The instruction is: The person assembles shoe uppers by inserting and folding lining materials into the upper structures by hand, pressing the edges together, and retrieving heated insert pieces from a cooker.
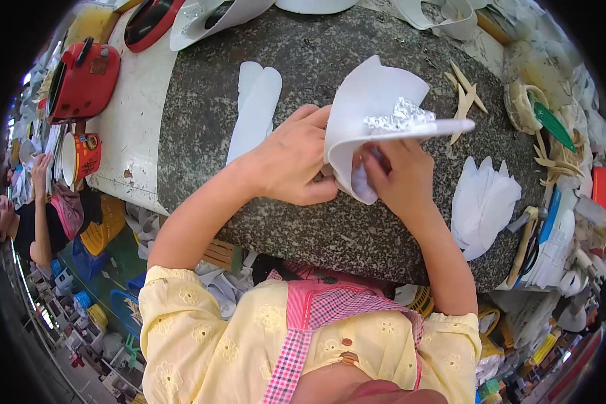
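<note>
A white cap-shaped piece with a curved brim is held up over the dark speckled tabletop. Crumpled silver foil shows inside its hollow. My left hand is closed on the left side of this piece, its fingertips partly hidden behind it. Under the brim, my right hand has thumb and fingers pressed together at the inner edge; whatever they pinch there is hidden. Left of the piece lie two long white strips, overlapping. White pointed cutouts are stacked to the right of my right forearm.
Pale pointed sticks lie at the far right. More white cap-shaped pieces line the back edge. A red container stands at the left. Tools and a green scoop-like thing crowd the right edge. Another person is at far left.
</note>
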A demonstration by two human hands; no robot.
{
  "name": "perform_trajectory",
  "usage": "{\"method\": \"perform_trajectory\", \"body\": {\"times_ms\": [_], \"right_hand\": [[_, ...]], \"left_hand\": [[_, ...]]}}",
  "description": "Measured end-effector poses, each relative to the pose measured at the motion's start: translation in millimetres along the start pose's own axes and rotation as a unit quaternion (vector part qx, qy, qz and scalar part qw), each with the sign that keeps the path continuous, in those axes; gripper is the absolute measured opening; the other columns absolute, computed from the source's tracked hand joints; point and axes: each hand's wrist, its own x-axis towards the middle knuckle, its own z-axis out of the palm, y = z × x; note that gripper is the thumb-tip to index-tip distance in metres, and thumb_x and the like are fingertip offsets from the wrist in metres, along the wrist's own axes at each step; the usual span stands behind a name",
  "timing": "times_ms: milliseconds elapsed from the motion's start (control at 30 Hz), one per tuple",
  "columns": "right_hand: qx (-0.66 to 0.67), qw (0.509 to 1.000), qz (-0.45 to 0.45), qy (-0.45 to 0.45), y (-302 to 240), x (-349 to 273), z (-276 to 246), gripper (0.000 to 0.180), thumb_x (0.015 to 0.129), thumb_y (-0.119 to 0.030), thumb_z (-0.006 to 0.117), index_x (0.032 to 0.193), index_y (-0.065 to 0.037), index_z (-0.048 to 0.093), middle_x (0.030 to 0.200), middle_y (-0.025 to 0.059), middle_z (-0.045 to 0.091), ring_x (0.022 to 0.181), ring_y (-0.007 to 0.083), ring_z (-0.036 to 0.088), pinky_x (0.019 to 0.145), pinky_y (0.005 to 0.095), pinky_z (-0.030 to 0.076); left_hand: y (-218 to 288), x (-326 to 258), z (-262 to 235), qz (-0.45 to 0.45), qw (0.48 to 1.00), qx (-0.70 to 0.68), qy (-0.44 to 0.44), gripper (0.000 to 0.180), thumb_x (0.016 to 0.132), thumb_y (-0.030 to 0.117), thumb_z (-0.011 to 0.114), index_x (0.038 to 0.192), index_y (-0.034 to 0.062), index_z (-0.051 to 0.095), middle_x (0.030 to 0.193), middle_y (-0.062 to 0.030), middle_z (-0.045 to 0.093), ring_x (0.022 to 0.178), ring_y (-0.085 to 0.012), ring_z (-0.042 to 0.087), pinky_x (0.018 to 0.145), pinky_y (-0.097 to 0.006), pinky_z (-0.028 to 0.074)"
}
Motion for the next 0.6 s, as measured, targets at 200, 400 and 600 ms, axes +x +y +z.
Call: {"method": "perform_trajectory", "body": {"times_ms": [200,400,600], "right_hand": [[0.033,0.994,-0.101,0.039,4.3,-6.5,-4.6,0.023,0.068,-0.001,0.064,0.091,-0.003,0.060,0.081,0.0064,0.051,0.064,0.0214,0.056,0.054,0.0326,0.046],[0.006,0.992,-0.116,0.040,7.6,-6.7,-1.6,0.027,0.069,0.001,0.062,0.095,0.000,0.057,0.083,0.0086,0.049,0.067,0.0235,0.055,0.056,0.0336,0.046],[-0.005,0.996,-0.092,-0.006,2.0,-1.5,-6.2,0.021,0.071,-0.001,0.061,0.092,0.000,0.058,0.081,0.0101,0.048,0.068,0.0264,0.054,0.058,0.0360,0.046]], "left_hand": [[-1.4,2.2,-2.1,-0.013,1.000,-0.027,-0.011,0.032,0.059,0.020,0.055,0.089,0.0085,0.057,0.095,-0.0110,0.056,0.103,-0.0290,0.045,0.085,-0.039,0.033],[-4.2,1.7,0.1,-0.006,0.999,-0.033,-0.024,0.033,0.060,0.020,0.055,0.091,0.0091,0.056,0.096,-0.0109,0.055,0.104,-0.0296,0.044,0.086,-0.040,0.033],[-3.3,1.0,-3.3,-0.020,0.998,-0.048,-0.020,0.037,0.059,0.020,0.055,0.094,0.0083,0.055,0.101,-0.0135,0.053,0.105,-0.0317,0.043,0.090,-0.042,0.032]]}}
